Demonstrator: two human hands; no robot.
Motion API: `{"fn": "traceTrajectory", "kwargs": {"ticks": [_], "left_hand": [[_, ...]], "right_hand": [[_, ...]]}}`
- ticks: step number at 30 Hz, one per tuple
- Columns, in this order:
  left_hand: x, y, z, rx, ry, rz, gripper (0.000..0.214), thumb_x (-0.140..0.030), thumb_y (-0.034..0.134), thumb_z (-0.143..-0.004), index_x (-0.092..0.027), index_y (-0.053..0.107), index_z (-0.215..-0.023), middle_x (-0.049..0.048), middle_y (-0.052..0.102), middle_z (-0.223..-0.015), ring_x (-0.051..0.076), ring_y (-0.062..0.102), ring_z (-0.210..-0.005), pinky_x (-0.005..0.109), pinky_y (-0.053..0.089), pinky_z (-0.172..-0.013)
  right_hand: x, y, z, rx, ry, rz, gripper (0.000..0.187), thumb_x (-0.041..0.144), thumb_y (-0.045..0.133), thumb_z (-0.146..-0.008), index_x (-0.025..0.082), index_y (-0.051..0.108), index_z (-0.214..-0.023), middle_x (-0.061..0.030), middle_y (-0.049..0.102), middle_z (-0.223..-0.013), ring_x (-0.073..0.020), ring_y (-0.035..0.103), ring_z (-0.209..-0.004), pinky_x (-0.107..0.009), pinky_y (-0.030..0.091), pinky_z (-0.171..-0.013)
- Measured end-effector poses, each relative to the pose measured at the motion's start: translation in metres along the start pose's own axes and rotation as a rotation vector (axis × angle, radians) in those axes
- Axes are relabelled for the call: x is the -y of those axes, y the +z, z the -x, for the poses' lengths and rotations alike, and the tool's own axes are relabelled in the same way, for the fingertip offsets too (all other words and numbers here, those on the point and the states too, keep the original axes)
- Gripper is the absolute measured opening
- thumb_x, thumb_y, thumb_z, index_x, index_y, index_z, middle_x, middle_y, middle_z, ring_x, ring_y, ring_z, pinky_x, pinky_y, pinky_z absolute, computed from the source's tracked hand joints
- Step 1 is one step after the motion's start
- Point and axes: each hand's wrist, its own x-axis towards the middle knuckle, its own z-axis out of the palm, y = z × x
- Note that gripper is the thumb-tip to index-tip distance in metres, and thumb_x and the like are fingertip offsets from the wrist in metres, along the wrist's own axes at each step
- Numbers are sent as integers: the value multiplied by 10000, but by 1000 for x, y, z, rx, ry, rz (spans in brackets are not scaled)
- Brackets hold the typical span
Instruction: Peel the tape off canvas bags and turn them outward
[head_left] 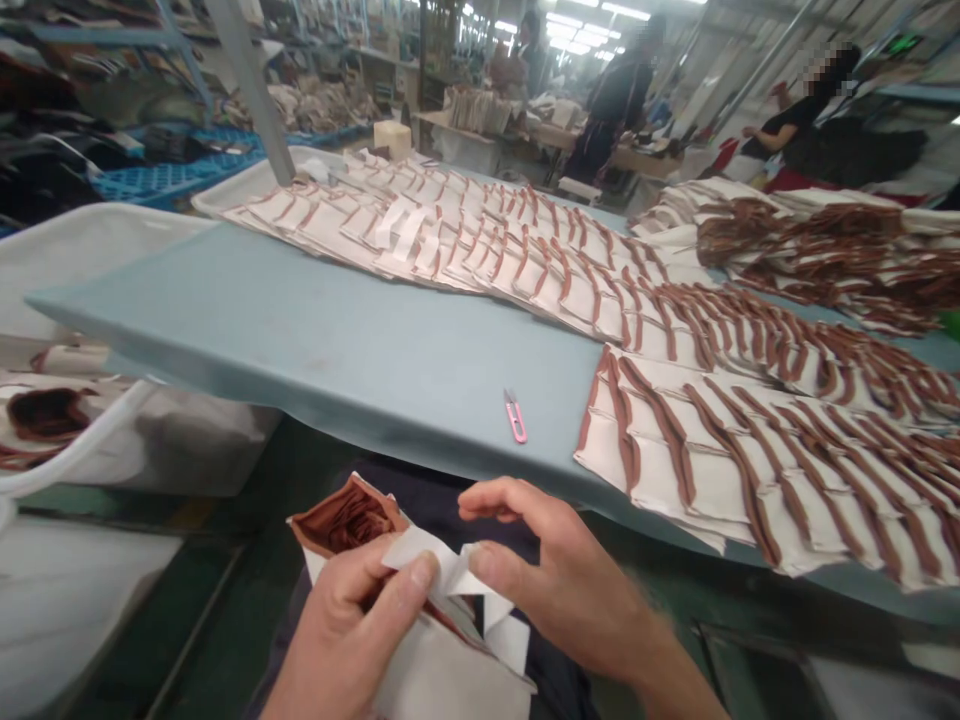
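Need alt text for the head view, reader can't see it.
A person's left hand holds a white strip and a cream fabric piece with brown lining; the right hand has its thumb at the strip. Beyond, pink snips lie on a blue-covered table beside overlapping rows of cream-and-brown pieces.

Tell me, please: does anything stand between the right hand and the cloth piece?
Yes, the white strip: it lies between the right hand and the cloth piece, partly under the left hand.
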Motion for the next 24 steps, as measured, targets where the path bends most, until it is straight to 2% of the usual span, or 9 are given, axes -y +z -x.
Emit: {"fn": "traceTrajectory", "kwargs": {"ticks": [2, 5, 9, 13, 15, 17, 20, 22, 24], "left_hand": [[1, 3, -1, 61, 59, -35, 398, -534, 839, -890, -199, 818, -676, 30, 768, -671, 201, 650, -652, 250, 523, -626], [7, 2, -8, 143, 162, -88, 360, -460, 792, -949, -216, 844, -689, 15, 774, -682, 205, 693, -674, 247, 540, -670], [17, -8, -11, 242, 204, -177, 370, -459, 748, -1012, -219, 862, -754, 9, 757, -693, 209, 699, -679, 256, 532, -680], [27, -10, 3, 106, 139, -190, 360, -587, 762, -978, -248, 880, -1001, 16, 765, -835, 229, 681, -771, 279, 556, -751], [33, -9, 10, 57, 61, -125, 452, -651, 802, -934, -274, 837, -1182, 12, 759, -900, 237, 694, -823, 279, 563, -761], [40, -8, 13, 34, -40, -43, 570, -705, 834, -900, -285, 757, -1276, 2, 744, -896, 226, 692, -810, 269, 553, -723], [46, -14, 10, -23, -161, 32, 656, -754, 913, -813, -273, 692, -1201, -15, 732, -862, 187, 650, -747, 238, 519, -666], [46, -20, 6, -16, -206, 19, 631, -768, 942, -767, -240, 700, -1015, -21, 708, -796, 161, 597, -695, 218, 480, -624], [42, -26, 4, 23, -216, -64, 597, -769, 917, -789, -209, 716, -843, -14, 688, -728, 152, 563, -666, 215, 456, -612]], "right_hand": [[-3, 11, 0, -55, -52, -85, 314, 363, 741, -870, 203, 793, -1135, -73, 829, -1191, -259, 734, -1144, -350, 506, -1035], [-6, 30, -1, -73, -87, -223, 176, 363, 719, -928, 210, 767, -1002, -52, 830, -1040, -234, 749, -1005, -340, 528, -951], [-13, 48, 0, -81, -58, -398, 210, 398, 698, -994, 205, 736, -924, -61, 829, -1000, -218, 744, -942, -324, 537, -894], [-29, 59, -4, -95, 11, -609, 381, 560, 702, -1023, 181, 722, -987, -72, 791, -929, -193, 701, -810, -306, 549, -777], [-39, 66, -8, -157, 19, -661, 453, 632, 712, -1012, 184, 691, -957, -54, 744, -868, -173, 655, -754, -286, 539, -719], [-49, 75, -10, -224, 28, -673, 497, 680, 724, -999, 195, 654, -917, -15, 678, -782, -145, 591, -681, -259, 507, -653], [-61, 86, -12, -268, 60, -686, 525, 716, 709, -1005, 205, 638, -907, 50, 564, -655, -104, 450, -553, -226, 401, -541], [-64, 92, -11, -269, 60, -691, 499, 688, 716, -1013, 205, 657, -904, 63, 533, -635, -94, 394, -530, -222, 351, -513], [-65, 94, -11, -255, 41, -697, 450, 634, 733, -1014, 202, 680, -901, 58, 541, -649, -93, 383, -539, -224, 348, -517]]}}
